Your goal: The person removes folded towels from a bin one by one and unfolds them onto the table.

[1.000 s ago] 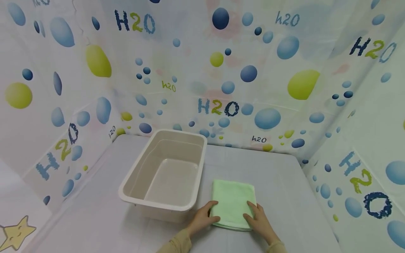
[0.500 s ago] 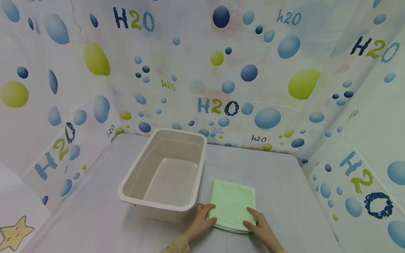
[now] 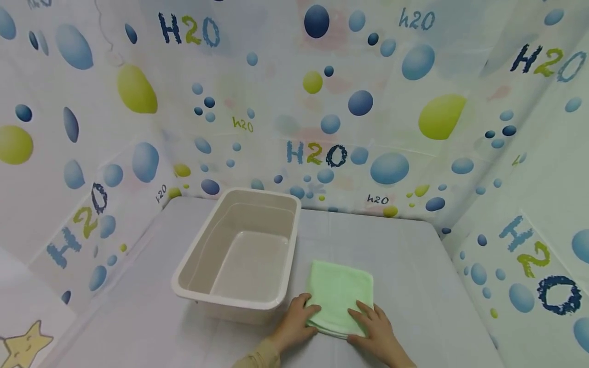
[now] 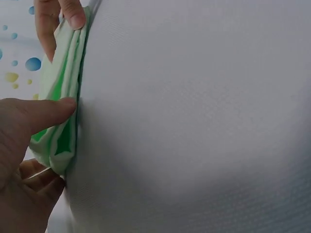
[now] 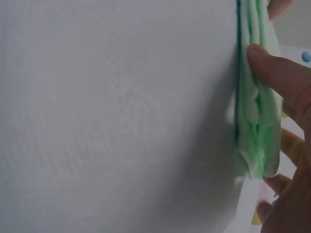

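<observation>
A pale green folded cloth (image 3: 342,294) lies flat on the table, its layered edge facing me. At its near left corner is my left hand (image 3: 293,322), the thumb against the folded edge and a finger on the top. My right hand (image 3: 377,332) rests at the near right corner with its fingers spread over the top. The left wrist view shows the straight left thumb (image 4: 53,114) touching the stacked layers of the cloth (image 4: 60,97). From the right wrist, the right thumb (image 5: 272,70) touches the cloth's folds (image 5: 257,116) from the front.
Left of the cloth stands a beige plastic basin (image 3: 232,301), with nothing visible inside. The table (image 3: 391,245) has a plain whitish cover. Patterned sheets (image 3: 276,102) with bubbles and H2O lettering hang behind and along both sides.
Both hands have shifted slightly along the cloth's edges, and the right fingers now lie farther over its top. The cloth has turned a little. The basin has stayed put.
</observation>
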{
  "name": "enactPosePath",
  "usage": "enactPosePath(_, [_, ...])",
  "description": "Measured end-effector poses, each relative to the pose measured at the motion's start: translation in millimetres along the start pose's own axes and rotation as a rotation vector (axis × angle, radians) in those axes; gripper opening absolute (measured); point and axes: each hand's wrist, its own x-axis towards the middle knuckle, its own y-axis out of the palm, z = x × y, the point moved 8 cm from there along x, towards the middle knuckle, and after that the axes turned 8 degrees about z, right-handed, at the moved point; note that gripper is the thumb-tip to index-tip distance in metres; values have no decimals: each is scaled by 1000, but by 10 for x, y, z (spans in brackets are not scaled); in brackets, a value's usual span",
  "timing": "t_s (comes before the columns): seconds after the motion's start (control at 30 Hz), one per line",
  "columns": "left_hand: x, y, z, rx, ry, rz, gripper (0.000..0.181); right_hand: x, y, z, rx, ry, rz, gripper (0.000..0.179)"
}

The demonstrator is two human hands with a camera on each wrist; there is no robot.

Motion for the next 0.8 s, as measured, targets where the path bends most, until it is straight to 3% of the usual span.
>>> enactPosePath(0.13, [38, -23, -54, 120, 15, -96, 37, 19, -20, -32, -127, 5, -34, 50])
enactPosePath(0.3, [97, -26, -70, 185, 3, -189, 38, 200, -62, -110, -160, 44, 7, 47])
enactPosePath(0.5, [239, -35, -53, 197, -65, -153, 42, 442, -61, -248, -116, 107, 130, 51])
enactPosePath(0.8, [443, -34, -16, 316, -126, -160, 44, 709, -42, -387, -96, 85, 174, 50])
